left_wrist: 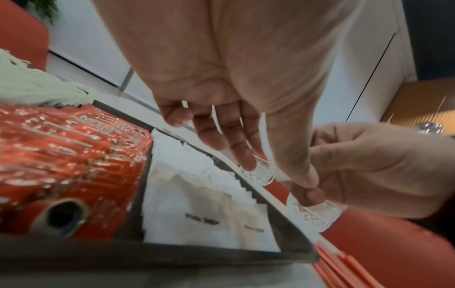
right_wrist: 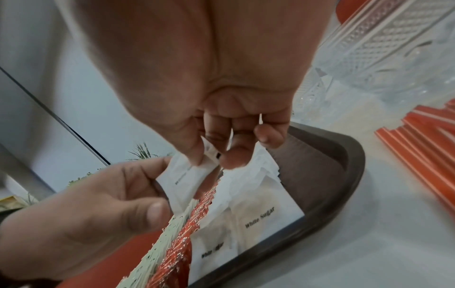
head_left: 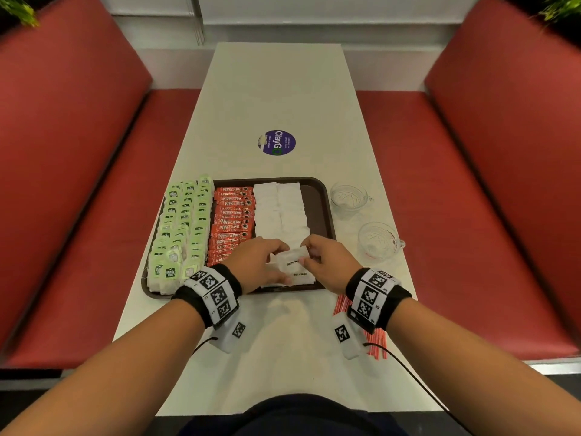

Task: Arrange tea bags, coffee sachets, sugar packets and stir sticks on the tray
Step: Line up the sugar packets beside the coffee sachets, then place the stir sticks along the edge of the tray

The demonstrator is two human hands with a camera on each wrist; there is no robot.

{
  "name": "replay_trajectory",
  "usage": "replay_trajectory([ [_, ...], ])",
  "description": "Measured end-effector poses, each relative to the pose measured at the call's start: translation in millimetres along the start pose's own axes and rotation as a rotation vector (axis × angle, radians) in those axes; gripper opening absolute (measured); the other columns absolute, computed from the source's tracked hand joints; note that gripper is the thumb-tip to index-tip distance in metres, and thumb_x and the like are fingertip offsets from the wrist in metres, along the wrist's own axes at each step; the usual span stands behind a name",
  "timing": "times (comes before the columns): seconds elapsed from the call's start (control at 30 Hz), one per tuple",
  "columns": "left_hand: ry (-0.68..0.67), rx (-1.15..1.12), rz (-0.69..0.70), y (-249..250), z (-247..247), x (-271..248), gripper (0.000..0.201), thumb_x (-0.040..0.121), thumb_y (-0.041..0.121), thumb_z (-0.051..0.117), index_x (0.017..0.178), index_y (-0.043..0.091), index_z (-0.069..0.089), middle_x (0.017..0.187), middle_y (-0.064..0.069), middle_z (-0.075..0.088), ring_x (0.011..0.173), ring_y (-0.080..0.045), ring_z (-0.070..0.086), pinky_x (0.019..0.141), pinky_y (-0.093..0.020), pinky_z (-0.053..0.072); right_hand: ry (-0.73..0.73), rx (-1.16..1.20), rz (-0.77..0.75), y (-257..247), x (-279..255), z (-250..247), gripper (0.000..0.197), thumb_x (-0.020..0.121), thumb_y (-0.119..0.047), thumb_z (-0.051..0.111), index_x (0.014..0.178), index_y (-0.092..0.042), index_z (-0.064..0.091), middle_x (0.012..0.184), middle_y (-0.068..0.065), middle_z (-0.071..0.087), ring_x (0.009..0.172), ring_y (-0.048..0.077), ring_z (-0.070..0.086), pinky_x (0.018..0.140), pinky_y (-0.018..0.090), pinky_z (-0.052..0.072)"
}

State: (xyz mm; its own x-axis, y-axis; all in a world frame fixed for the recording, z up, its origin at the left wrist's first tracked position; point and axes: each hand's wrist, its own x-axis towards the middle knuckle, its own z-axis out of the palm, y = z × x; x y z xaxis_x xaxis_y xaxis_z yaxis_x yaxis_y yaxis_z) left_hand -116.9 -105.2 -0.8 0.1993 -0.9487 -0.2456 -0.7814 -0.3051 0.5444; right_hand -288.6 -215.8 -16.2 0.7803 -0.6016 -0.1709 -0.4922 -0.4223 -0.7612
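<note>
A brown tray holds rows of green tea bags, red coffee sachets and white sugar packets. Both hands hold one sugar packet just above the near end of the sugar rows. My left hand grips its left end and my right hand pinches its right end. The right wrist view shows the right hand pinching the packet between thumb and fingertips, with the left hand holding the other side. Red stir sticks lie on the table under my right wrist.
Two empty cut-glass cups stand on the table right of the tray. A strip of bare tray floor lies right of the sugar rows. Red bench seats flank the white table, which carries a purple sticker.
</note>
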Motion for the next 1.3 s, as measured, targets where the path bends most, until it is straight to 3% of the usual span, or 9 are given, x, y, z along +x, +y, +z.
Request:
replay_trajectory([
  [0.2, 0.074, 0.012, 0.011, -9.5, 2.2, 1.8, 0.023, 0.093, 0.036, 0.066, 0.111, 0.022, 0.070, 0.094, 0.003, 0.070, 0.084, -0.013, 0.061, 0.077, -0.029, 0.048, -0.034, -0.025, 0.036, 2.9, 5.7, 5.5, 0.018, 0.090, -0.028, 0.070, 0.100, -0.022, 0.056, 0.089, -0.007, 0.068, 0.070, 0.008, 0.058, 0.072, 0.031, 0.051],
  [0.27, 0.049, 0.077, -0.030, -16.0, 2.8, 0.9, 0.022, 0.093, 0.036, 0.066, 0.110, 0.023, 0.071, 0.095, 0.002, 0.071, 0.087, -0.015, 0.062, 0.079, -0.030, 0.050, -0.040, -0.102, 0.065, 7.2, 7.6, 5.0, 0.027, 0.089, -0.030, 0.072, 0.105, -0.020, 0.054, 0.097, -0.006, 0.065, 0.073, 0.007, 0.054, 0.072, 0.028, 0.046],
  [0.43, -0.027, 0.231, -0.078, -26.7, 15.4, -3.7, 0.029, 0.092, 0.044, 0.065, 0.115, 0.028, 0.070, 0.102, -0.001, 0.070, 0.097, -0.021, 0.061, 0.086, -0.034, 0.049, -0.087, -0.311, 0.156, 14.7, 10.9, 6.5, 0.044, 0.082, -0.031, 0.077, 0.111, -0.017, 0.047, 0.109, 0.004, 0.054, 0.091, 0.020, 0.056, 0.078, 0.030, 0.047],
  [0.63, 0.133, 0.245, -0.055, -26.9, 26.7, -5.6, 0.042, 0.081, 0.044, 0.076, 0.118, 0.031, 0.060, 0.110, 0.008, 0.053, 0.105, -0.016, 0.050, 0.094, -0.035, 0.043, -0.135, -0.354, 0.223, 12.2, 19.0, 10.9, 0.061, 0.086, -0.031, 0.075, 0.129, -0.011, 0.037, 0.106, 0.008, 0.064, 0.093, 0.026, 0.064, 0.078, 0.036, 0.054],
  [0.8, 0.050, 0.281, -0.056, -27.5, 28.9, -4.6, 0.028, 0.086, 0.041, 0.072, 0.107, 0.026, 0.064, 0.110, 0.005, 0.055, 0.106, -0.018, 0.051, 0.094, -0.035, 0.043, -0.164, -0.354, 0.264, 12.2, 23.2, 16.5, 0.073, 0.088, -0.027, 0.074, 0.142, -0.009, 0.029, 0.112, 0.012, 0.065, 0.099, 0.028, 0.065, 0.082, 0.034, 0.053],
  [1.0, 0.013, 0.329, -0.057, -31.1, 26.9, -2.8, 0.027, 0.088, 0.045, 0.069, 0.108, 0.028, 0.066, 0.111, 0.006, 0.057, 0.107, -0.018, 0.052, 0.094, -0.037, 0.043, -0.186, -0.372, 0.265, 11.2, 26.3, 17.7, 0.065, 0.087, -0.028, 0.074, 0.138, -0.009, 0.038, 0.114, 0.010, 0.065, 0.101, 0.027, 0.064, 0.085, 0.035, 0.054],
  [1.17, 0.050, 0.328, -0.008, -20.3, 22.7, -1.5, 0.029, 0.089, 0.051, 0.063, 0.110, 0.030, 0.066, 0.109, 0.007, 0.059, 0.103, -0.018, 0.052, 0.092, -0.038, 0.044, -0.155, -0.384, 0.230, 3.3, 14.7, 7.7, 0.069, 0.091, -0.033, 0.068, 0.143, -0.008, 0.030, 0.115, 0.012, 0.062, 0.103, 0.029, 0.062, 0.079, 0.033, 0.049],
  [1.23, 0.091, 0.278, 0.058, -4.7, 21.5, 1.9, 0.025, 0.093, 0.048, 0.059, 0.110, 0.030, 0.066, 0.108, 0.006, 0.060, 0.102, -0.017, 0.052, 0.091, -0.037, 0.044, -0.116, -0.386, 0.206, 0.2, 3.0, -2.1, 0.058, 0.095, -0.030, 0.063, 0.141, -0.008, 0.036, 0.121, 0.013, 0.058, 0.110, 0.031, 0.059, 0.088, 0.036, 0.049],
  [1.3, 0.070, 0.246, 0.119, 16.0, 23.3, 7.4, 0.022, 0.096, 0.042, 0.057, 0.111, 0.028, 0.066, 0.111, 0.006, 0.061, 0.104, -0.017, 0.052, 0.092, -0.036, 0.045, -0.112, -0.406, 0.217, 2.1, -10.5, -14.3, 0.035, 0.097, -0.024, 0.057, 0.127, -0.008, 0.050, 0.118, 0.013, 0.060, 0.108, 0.030, 0.060, 0.087, 0.036, 0.049],
])
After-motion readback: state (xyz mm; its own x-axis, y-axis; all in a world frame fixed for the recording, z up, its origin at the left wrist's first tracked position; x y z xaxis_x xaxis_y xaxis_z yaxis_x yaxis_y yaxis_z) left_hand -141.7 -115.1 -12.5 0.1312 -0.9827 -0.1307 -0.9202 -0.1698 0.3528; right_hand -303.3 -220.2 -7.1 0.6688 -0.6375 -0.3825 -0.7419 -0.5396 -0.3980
